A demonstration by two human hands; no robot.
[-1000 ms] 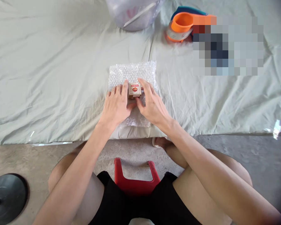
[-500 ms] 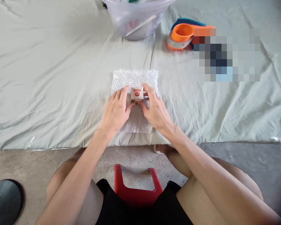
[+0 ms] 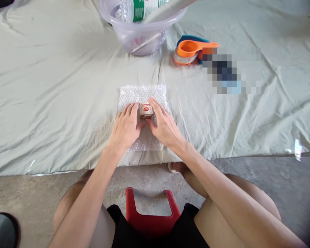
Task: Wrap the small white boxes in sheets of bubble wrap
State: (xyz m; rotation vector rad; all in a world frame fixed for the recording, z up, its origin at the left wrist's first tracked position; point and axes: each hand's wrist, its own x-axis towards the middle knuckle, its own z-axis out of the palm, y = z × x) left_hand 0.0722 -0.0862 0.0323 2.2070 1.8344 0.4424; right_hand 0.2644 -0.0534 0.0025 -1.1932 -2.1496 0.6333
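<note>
A small cardboard box with a red label and a red oval picture on its top sits upright on a sheet of bubble wrap. To its left is my left hand, fingers curved and apart, the thumb just in front of the box. On the other side my right hand curves about the box, index finger by the far corner and thumb by the near edge. Both hands look loose; whether the fingertips touch the box is hard to tell.
A translucent purple basin holding a plastic bottle stands at the back. Right of it lies an orange and blue tape dispenser, beside a pixelated patch. Wrinkled grey cloth covers the table. A red stool is beneath me.
The view has tilted up, showing more of the basin and its bottle. My thumbs have eased slightly from the box's front, whose near side shows more clearly. The box stays on the bubble wrap.
</note>
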